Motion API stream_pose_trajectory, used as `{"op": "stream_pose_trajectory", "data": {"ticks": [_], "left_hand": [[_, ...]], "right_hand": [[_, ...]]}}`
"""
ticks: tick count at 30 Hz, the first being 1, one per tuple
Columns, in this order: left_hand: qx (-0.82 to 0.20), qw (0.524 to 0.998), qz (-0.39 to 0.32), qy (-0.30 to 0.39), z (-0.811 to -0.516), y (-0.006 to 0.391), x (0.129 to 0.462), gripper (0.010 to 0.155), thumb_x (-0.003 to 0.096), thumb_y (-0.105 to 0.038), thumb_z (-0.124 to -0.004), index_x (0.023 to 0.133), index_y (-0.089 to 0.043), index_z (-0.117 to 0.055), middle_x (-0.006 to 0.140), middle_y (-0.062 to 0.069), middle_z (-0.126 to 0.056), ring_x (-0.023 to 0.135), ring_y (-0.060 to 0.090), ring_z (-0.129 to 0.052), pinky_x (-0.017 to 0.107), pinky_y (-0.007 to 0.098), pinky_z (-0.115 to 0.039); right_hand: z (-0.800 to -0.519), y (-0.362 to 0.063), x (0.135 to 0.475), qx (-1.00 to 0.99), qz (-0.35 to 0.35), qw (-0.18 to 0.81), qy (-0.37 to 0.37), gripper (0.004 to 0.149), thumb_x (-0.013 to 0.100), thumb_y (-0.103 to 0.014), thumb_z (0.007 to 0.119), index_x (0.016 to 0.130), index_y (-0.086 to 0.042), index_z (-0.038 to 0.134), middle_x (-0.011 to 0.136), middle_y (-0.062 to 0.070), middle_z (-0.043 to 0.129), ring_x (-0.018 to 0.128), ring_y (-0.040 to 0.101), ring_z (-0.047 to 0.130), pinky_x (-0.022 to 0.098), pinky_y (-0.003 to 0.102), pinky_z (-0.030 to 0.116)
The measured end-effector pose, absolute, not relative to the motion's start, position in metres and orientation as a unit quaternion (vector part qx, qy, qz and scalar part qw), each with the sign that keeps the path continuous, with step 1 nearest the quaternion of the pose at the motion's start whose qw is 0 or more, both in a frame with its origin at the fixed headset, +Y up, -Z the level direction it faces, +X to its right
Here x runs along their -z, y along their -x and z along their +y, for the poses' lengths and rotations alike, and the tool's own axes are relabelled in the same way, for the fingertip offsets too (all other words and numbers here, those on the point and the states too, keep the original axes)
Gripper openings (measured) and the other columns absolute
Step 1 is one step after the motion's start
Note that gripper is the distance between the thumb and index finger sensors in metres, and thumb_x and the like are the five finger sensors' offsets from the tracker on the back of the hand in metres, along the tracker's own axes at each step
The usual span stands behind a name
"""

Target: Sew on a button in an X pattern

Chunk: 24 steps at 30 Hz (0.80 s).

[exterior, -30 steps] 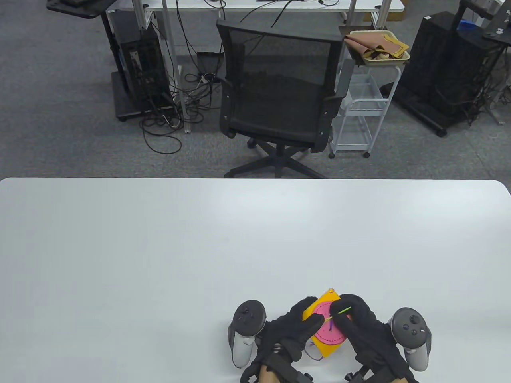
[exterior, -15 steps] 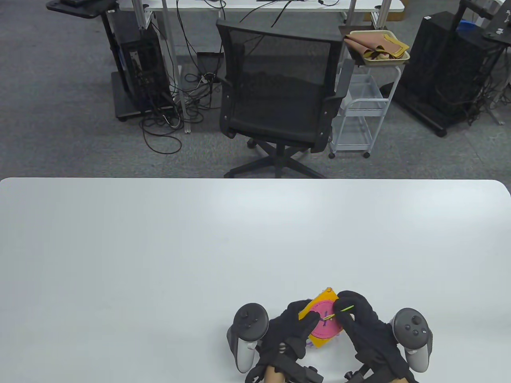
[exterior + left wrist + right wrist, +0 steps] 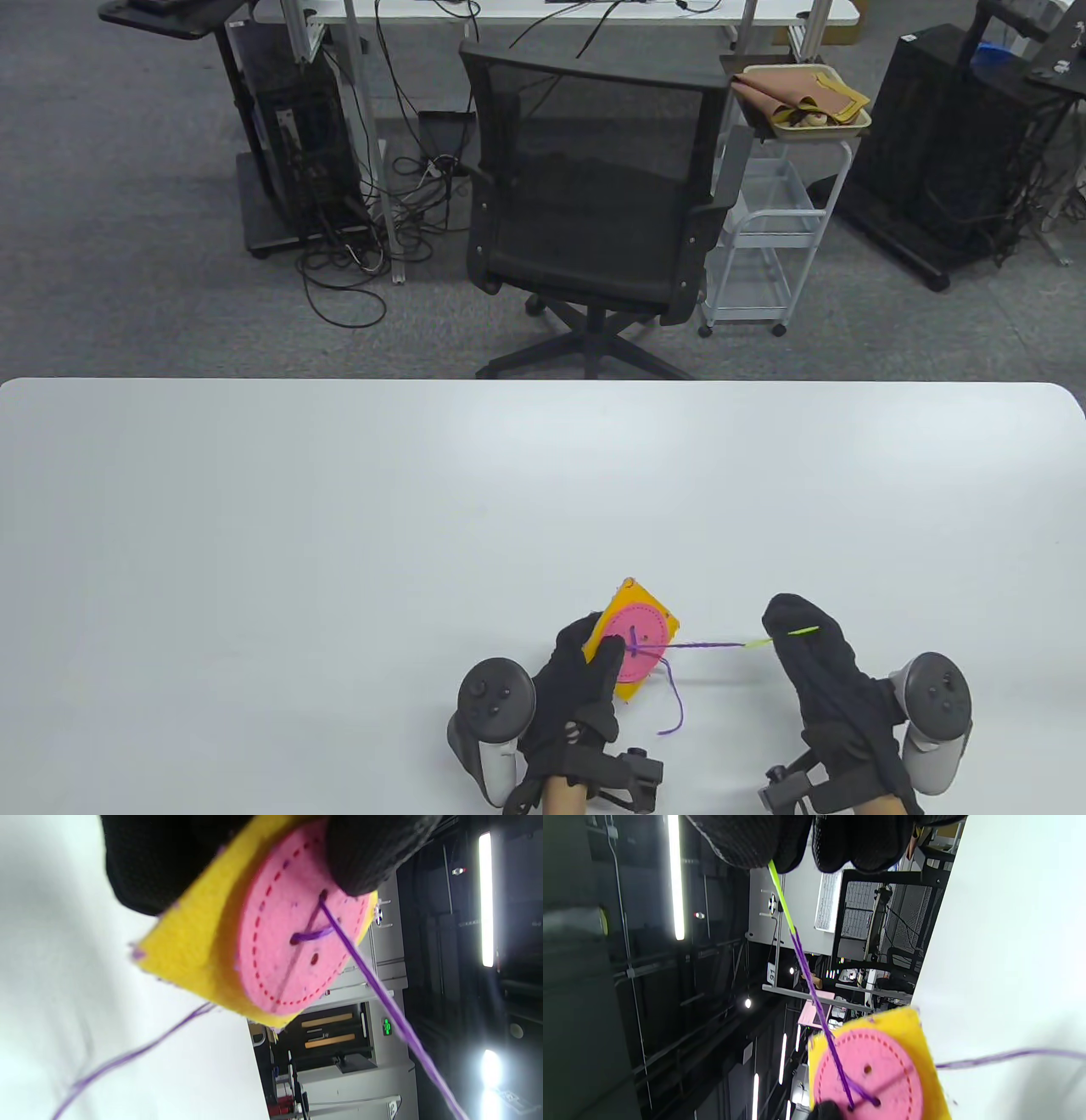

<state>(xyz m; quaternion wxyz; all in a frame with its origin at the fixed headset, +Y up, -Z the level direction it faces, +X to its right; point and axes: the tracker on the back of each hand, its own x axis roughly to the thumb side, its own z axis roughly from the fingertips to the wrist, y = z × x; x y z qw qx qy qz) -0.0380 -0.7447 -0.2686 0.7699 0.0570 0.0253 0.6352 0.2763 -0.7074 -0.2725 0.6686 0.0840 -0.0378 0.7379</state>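
A pink felt button lies on a yellow felt square. My left hand grips the felt piece at its lower left edge, tilted above the table; the left wrist view shows the button with one purple stitch across two holes. My right hand pinches a lime-green needle to the right of the felt. Purple thread runs taut from a button hole to the needle; it also shows in the right wrist view. A loose thread tail hangs below the felt.
The white table spreads wide in front of the hands. Beyond its far edge stand a black office chair and a white trolley with a tray of fabric.
My right hand has pulled the needle out to the right, drawing the thread taut. My left hand has moved the felt piece left and a little farther from me.
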Motion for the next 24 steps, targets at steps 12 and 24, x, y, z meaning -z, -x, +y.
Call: {"op": "stream_pose_trajectory", "data": {"ticks": [12,24], "left_hand": [[-0.630,0.767,0.068,-0.096,-0.750,0.055,0.268,0.042,0.0507,-0.035,-0.079,0.088,-0.016,-0.078,0.081,0.007,-0.099,0.063,0.027,-0.108,0.047,0.050,-0.087],[-0.636,0.756,0.101,-0.117,-0.755,0.068,0.266,0.041,0.0513,-0.036,-0.078,0.089,-0.018,-0.077,0.082,0.006,-0.099,0.064,0.027,-0.107,0.048,0.050,-0.087]], "right_hand": [[-0.712,-0.299,0.278,-0.702,-0.051,0.710,-0.029,0.040,0.057,-0.034,0.058,0.092,-0.017,0.050,0.096,0.015,0.075,0.084,0.030,0.081,0.075,0.056,0.060],[-0.715,-0.312,0.279,-0.688,-0.058,0.723,0.007,0.042,0.057,-0.035,0.056,0.091,-0.013,0.048,0.080,0.010,0.090,0.067,0.024,0.095,0.066,0.049,0.073]]}}
